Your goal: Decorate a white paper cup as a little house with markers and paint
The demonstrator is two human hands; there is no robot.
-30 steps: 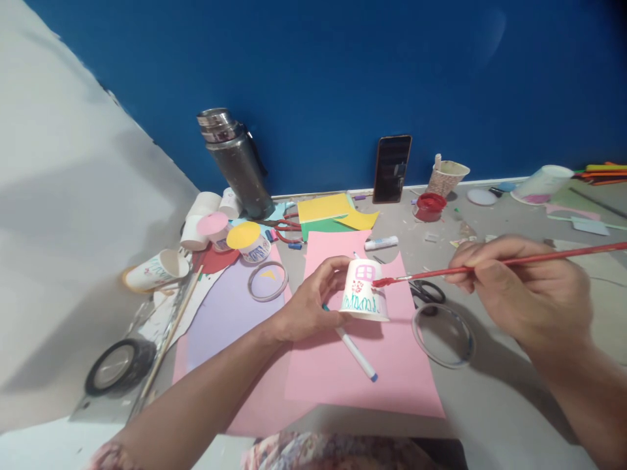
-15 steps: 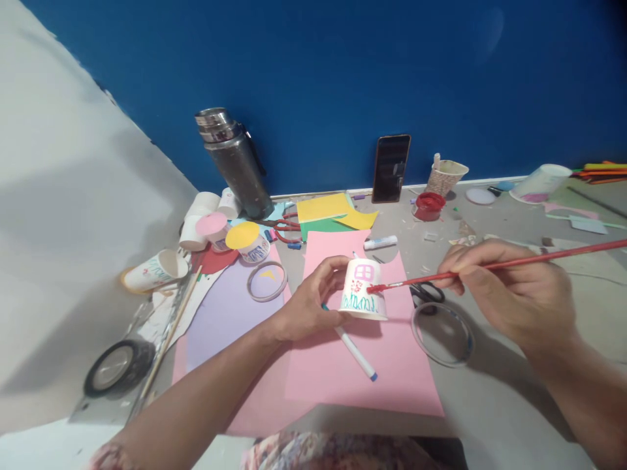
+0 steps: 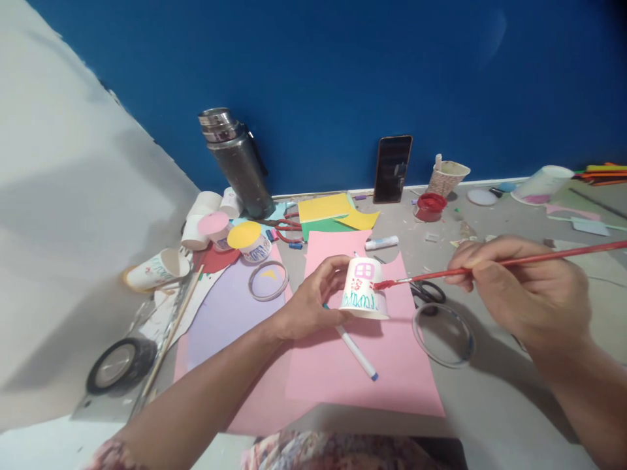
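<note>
My left hand [image 3: 318,294] grips a small white paper cup [image 3: 360,312] upside down, its rim facing down. A pink window, red flower dabs and green grass strokes decorate its side. Pinched in my right hand [image 3: 531,297] is a red paintbrush [image 3: 463,271], whose red-coated tip meets or nearly meets the cup's right side. Beneath the cup, a white marker [image 3: 360,356] with a blue end lies on a pink paper sheet [image 3: 392,391]. A tape ring [image 3: 416,336] and black scissors [image 3: 434,292] rest between the cup and my right hand.
An open red paint pot [image 3: 430,207] stands farther back near a phone [image 3: 392,170] leaning on the blue wall. At left are a steel flask [image 3: 240,170], several paper cups, including a yellow-topped cup [image 3: 249,240], another tape ring [image 3: 268,281] and a black tape roll [image 3: 115,367].
My right hand has drawn the brush slightly to the right, so its tip now sits nearer the cup's right edge. My left hand still holds the cup in nearly the same place.
</note>
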